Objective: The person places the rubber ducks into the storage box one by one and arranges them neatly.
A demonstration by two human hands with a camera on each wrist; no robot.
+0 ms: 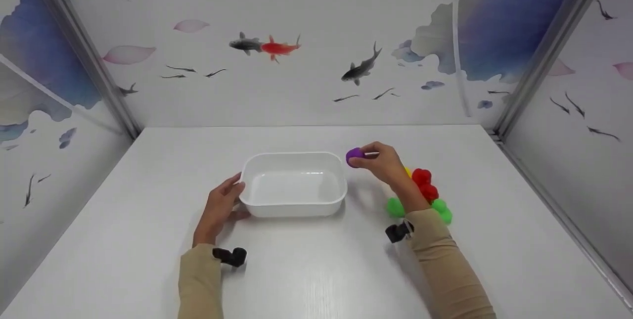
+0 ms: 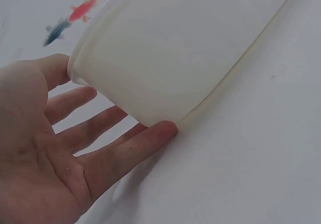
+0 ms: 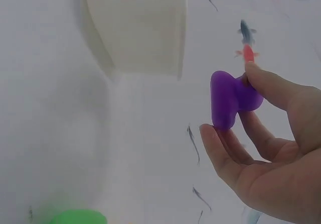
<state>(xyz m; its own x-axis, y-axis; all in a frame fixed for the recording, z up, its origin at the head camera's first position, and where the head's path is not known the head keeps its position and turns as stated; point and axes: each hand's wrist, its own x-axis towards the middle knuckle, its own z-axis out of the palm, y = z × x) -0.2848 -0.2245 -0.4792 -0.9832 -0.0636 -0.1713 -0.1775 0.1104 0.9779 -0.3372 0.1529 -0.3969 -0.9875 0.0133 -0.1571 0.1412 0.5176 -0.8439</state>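
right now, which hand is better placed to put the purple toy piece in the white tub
Probably the right hand: it already pinches the purple toy piece beside the white tub's right end. The left hand touches the opposite end.

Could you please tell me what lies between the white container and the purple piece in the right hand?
Nothing: the right wrist view shows an open gap between the white container and the purple piece, with no object in it.
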